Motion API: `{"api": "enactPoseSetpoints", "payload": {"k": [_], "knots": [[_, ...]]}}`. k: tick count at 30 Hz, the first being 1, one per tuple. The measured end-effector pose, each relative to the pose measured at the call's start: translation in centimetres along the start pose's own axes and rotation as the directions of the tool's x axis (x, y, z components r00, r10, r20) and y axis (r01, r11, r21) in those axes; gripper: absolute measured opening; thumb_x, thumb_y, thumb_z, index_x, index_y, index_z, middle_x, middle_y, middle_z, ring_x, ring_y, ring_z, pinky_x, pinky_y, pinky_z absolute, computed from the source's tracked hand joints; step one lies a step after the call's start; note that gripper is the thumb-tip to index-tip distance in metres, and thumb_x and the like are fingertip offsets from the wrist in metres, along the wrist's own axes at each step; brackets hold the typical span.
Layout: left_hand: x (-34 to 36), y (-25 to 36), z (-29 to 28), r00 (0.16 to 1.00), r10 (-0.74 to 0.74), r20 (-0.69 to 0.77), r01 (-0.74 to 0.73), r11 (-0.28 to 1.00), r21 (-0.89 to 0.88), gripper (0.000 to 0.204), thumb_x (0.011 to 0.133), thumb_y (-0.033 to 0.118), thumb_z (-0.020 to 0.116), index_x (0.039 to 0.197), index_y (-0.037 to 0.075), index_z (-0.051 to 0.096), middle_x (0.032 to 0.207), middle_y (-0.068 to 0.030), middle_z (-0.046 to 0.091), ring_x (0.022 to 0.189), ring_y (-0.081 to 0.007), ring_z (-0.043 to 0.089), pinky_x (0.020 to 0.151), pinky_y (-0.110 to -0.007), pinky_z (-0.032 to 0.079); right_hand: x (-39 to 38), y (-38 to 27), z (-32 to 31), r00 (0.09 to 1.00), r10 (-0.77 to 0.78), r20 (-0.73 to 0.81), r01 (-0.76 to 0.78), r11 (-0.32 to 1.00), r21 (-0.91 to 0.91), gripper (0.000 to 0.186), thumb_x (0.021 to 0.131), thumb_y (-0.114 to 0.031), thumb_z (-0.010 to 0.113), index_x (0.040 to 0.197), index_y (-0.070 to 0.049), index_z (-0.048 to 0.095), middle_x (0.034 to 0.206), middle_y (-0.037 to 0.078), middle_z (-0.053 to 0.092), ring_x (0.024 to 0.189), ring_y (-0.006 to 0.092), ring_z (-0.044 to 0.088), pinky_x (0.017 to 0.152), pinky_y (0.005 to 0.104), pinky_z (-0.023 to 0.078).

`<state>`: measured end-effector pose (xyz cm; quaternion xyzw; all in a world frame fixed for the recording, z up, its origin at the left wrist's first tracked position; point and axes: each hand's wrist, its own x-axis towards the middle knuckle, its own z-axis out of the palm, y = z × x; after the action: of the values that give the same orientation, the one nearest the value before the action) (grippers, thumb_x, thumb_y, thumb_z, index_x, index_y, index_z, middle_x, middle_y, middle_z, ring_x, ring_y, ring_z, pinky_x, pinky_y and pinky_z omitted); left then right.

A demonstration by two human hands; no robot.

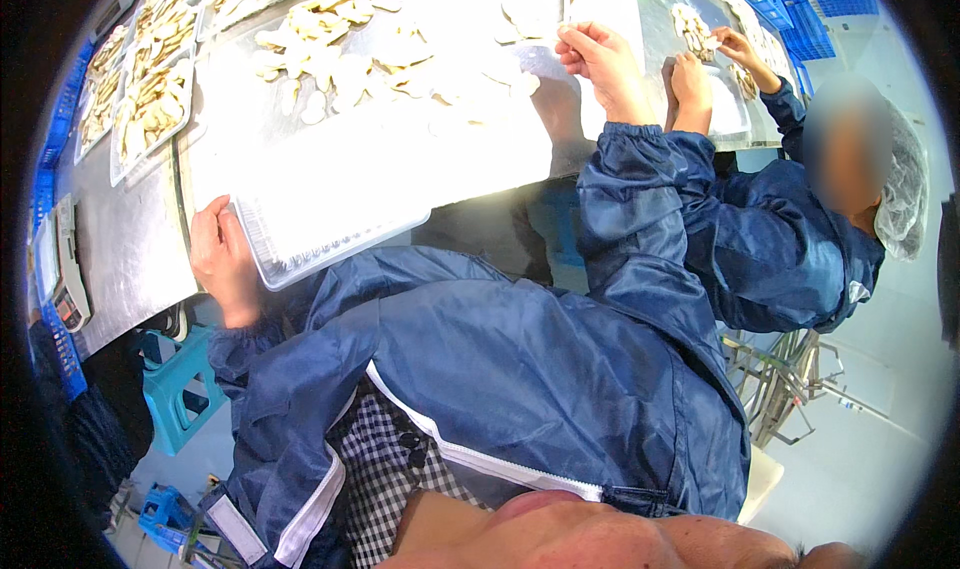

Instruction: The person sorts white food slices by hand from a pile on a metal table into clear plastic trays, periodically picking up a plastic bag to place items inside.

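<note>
Showing blue plastic crates (826, 31) at the upper right, beyond a co-worker (790, 254) wearing a sheer hairnet (906, 204). Also showing metal frames (786, 387) behind that person, a pale boxy device (70, 269) at the far left, and a teal stool (168, 401) standing below the edge of the surface (130, 244).

A single fisheye view is taken from head height and faced steeply downward. The jacket front (520, 379) is seen close up at six o'clock; the left hand (224, 262) is framed at nine, the right hand (607, 69) at one. The bench (130, 254) is spread beyond, nine to one, with a co-worker (785, 244) caught at three.
</note>
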<state>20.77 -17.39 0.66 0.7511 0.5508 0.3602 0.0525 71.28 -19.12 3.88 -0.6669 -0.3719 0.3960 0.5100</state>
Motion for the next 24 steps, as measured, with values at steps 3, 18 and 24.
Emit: {"api": "enactPoseSetpoints", "payload": {"k": [3, 18, 24], "knots": [[-0.1, -0.6, 0.2, 1.0, 0.008, -0.001, -0.008, 1.0, 0.017, 0.017, 0.093, 0.002, 0.054, 0.102, -0.001, 0.069, 0.091, -0.0155, 0.066, 0.08, -0.0307, 0.064, 0.073, -0.038, 0.05, 0.3, 0.2, 1.2, 1.0, -0.001, -0.024, 0.001, 1.0, -0.004, 0.025, 0.099, -0.021, 0.065, 0.113, -0.002, 0.067, 0.089, 0.007, 0.07, 0.074, 0.0104, 0.064, 0.063, 0.0231, 0.051], [-0.4, -1.1, 0.1, 0.992, -0.101, 0.074, 0.096, 0.994, 0.06, 0.021, 0.097, 0.008, 0.053, 0.108, 0.001, 0.07, 0.101, -0.0147, 0.068, 0.092, -0.0298, 0.065, 0.082, -0.036, 0.05, -12.0, -2.1, 1.1, 0.996, 0.044, 0.082, 0.051, 0.483, -0.874, 0.032, 0.086, -0.033, 0.073, 0.091, -0.001, 0.074, 0.075, 0.015, 0.07, 0.068, 0.03, 0.068, 0.067, 0.0385, 0.053], [-0.2, -1.3, 0.4, 0.993, -0.084, 0.081, 0.08, 0.996, 0.046, 0.021, 0.098, 0.009, 0.054, 0.11, 0.001, 0.069, 0.101, -0.0147, 0.068, 0.093, -0.0285, 0.065, 0.084, -0.035, 0.05, -13.3, -1.3, 2.7, 0.935, -0.117, 0.335, 0.33, 0.635, -0.698, 0.026, 0.083, -0.021, 0.074, 0.099, -0.002, 0.07, 0.088, 0.013, 0.064, 0.08, 0.0257, 0.065, 0.073, 0.0358, 0.053]]}}
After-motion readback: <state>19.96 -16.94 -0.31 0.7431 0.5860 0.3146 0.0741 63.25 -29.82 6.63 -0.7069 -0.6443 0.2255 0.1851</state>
